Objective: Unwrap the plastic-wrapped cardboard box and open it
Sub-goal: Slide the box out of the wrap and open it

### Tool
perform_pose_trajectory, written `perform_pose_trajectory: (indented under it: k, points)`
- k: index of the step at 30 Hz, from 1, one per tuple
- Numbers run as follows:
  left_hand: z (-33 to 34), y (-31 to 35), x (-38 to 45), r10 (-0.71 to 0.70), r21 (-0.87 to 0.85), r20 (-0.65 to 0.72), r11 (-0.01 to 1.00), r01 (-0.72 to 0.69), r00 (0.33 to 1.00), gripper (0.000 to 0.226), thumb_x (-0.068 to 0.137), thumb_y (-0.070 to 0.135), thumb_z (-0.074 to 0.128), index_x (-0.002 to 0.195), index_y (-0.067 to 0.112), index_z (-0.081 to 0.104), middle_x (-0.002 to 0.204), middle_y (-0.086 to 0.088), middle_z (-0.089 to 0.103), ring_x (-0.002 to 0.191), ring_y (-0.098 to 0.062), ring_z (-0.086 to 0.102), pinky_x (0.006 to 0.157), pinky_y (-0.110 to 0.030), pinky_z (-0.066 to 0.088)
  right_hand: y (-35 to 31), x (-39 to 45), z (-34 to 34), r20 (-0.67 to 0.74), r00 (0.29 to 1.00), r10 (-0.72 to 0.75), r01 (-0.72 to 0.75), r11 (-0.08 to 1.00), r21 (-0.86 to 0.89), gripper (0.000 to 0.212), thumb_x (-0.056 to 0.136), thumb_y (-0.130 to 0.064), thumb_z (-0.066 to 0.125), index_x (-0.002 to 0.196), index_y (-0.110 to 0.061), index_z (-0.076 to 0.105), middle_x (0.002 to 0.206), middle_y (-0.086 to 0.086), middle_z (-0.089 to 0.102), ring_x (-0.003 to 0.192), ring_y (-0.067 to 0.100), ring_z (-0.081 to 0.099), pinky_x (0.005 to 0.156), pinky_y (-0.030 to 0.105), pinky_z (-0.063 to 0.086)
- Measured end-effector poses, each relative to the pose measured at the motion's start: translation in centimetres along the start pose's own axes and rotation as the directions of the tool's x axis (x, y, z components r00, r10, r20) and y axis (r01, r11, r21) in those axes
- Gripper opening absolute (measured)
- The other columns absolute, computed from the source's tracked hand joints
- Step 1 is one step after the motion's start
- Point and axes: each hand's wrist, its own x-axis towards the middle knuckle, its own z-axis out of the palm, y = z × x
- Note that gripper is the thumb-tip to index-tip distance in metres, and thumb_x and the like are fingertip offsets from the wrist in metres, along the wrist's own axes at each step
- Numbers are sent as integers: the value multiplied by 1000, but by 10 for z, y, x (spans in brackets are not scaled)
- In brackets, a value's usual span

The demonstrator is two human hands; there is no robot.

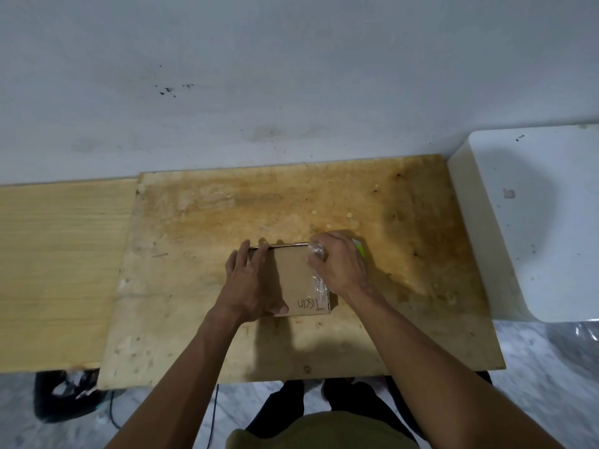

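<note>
A small brown cardboard box (293,273) with handwriting near its front edge lies flat on the plywood board (201,228). Clear plastic wrap (317,280) clings to the box's right side and bunches at its far right corner. My left hand (251,283) lies over the box's left side, fingers reaching to the far edge and thumb at the front edge. My right hand (340,265) covers the right side and pinches the bunched plastic at the far corner. Something green (358,246) shows just behind my right hand.
The plywood board rests on a lighter wooden tabletop (55,270) against a white wall. A white block-like object (531,222) stands at the right. A black object (64,396) and cables lie on the marble floor below the table's front edge.
</note>
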Motion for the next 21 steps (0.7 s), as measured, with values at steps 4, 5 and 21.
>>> perform_pose_trajectory:
  k: [4,5,21]
  points:
    - [2,-1,-2,3,17,18,1000,-3,1000,145,46,49,94,156,28,2,162,-2,-13,147,-35,-11,117,-57,16,0,4,4,-16,999,-39,39,999,11,8,83,-14,68,87,-15,74,95,1,67,89,20,62,72,33,51]
    - [3,-1,-2,1,32,27,999,-2,1000,148,45,51,93,156,28,-1,162,-2,-15,147,-36,-13,117,-57,15,2,5,5,-21,999,-42,42,999,27,5,82,-14,69,80,-16,73,89,0,68,84,19,63,70,34,51]
    - [9,3,6,14,108,47,994,-19,999,158,37,51,96,155,28,-7,160,-4,-22,147,-37,-19,122,-48,9,20,-10,-10,61,997,-56,42,977,211,11,87,-5,63,77,-9,60,88,3,70,91,17,65,78,29,49]
